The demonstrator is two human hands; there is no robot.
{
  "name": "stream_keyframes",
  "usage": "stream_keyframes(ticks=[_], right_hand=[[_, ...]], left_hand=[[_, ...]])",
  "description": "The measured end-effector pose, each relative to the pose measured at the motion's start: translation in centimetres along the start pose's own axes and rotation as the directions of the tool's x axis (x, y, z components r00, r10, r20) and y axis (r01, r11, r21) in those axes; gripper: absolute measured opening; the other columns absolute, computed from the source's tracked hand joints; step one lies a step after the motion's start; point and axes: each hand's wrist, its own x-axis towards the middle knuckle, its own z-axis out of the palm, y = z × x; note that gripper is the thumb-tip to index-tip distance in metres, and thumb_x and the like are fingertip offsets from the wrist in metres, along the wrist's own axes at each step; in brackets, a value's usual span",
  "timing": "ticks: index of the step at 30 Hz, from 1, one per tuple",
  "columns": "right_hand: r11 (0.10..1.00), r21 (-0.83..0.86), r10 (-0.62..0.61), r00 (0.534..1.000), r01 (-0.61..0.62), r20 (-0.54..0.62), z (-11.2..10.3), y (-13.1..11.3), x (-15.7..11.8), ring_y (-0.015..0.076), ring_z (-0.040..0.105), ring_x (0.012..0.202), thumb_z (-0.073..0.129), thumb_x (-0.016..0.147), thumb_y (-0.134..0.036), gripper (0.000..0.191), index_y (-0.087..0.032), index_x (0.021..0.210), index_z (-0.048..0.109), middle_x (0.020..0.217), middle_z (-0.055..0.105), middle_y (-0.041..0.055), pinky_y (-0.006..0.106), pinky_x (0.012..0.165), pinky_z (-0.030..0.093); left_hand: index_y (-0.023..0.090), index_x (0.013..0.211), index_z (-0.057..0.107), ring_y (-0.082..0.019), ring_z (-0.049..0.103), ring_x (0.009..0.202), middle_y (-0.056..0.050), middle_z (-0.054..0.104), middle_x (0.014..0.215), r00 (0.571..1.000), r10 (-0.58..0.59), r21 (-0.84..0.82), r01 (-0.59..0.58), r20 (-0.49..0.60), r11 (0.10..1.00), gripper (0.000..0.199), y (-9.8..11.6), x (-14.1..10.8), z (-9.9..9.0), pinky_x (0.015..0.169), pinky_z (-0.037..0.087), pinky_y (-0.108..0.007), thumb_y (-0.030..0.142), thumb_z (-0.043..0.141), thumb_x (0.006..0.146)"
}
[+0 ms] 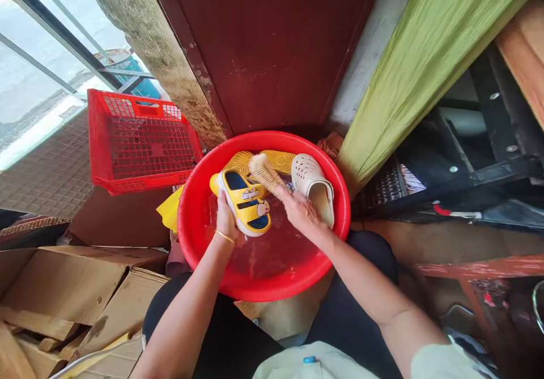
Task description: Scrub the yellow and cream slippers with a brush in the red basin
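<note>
My left hand [228, 220] grips a yellow sandal [243, 197] with a dark blue insole and a cartoon figure on its strap, held tilted over the red basin [266, 294]. In my right hand [301, 212] is a beige scrub brush [264, 172], slightly blurred and just right of the sandal, apart from it. A cream clog [306, 172] with holes leans on the basin's right side, close behind my right hand. Yellow soles [278, 161] with swirled ridges lie at the back of the basin. Shallow water [272, 254] covers its bottom.
On the left stands a red plastic crate [144, 147], with cardboard boxes [63, 282] below it. A dark red door [272, 50] rises behind the basin. A green curtain [408, 79] hangs at the right, beside a black metal rack [476, 141]. My knees flank the basin.
</note>
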Motion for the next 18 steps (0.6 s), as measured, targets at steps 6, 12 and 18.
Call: stream_keyframes(ticks=[6,12,18], right_hand=[[0.955,0.251,-0.121,0.981,0.156,-0.149,1.2,0.7,-0.5,0.0239,0.068,0.097,0.04,0.103,-0.029,0.053,-0.023,0.156,0.041,0.118,0.069,0.0127,0.034,0.089,0.056],[0.987,0.16,-0.024,1.0,0.024,-0.001,0.4,0.8,-0.6,0.0264,0.069,0.091,0.042,0.102,-0.024,0.054,-0.028,0.156,0.042,0.106,0.07,0.0113,0.037,0.081,0.057],[0.961,0.234,-0.136,0.989,0.146,-0.057,-0.4,1.4,-0.7,0.0271,0.066,0.102,0.041,0.104,-0.03,0.053,-0.028,0.157,0.041,0.114,0.069,0.0121,0.038,0.092,0.055]], left_hand=[[0.016,0.132,0.062,-0.027,0.073,0.099,-0.011,0.077,0.103,0.998,-0.061,-0.038,0.062,0.036,0.997,0.054,0.7,0.7,-1.2,0.095,0.058,-0.046,0.055,0.05,0.097],[0.015,0.113,0.069,-0.028,0.074,0.095,-0.01,0.078,0.097,0.987,-0.156,0.114,0.15,0.045,0.982,0.04,-0.2,0.2,-0.9,0.089,0.061,-0.046,0.047,0.059,0.093],[0.015,0.105,0.07,-0.031,0.072,0.1,-0.011,0.077,0.092,0.988,-0.126,0.183,0.108,0.092,0.977,0.04,-0.8,0.1,-1.1,0.09,0.06,-0.05,0.051,0.063,0.088]])
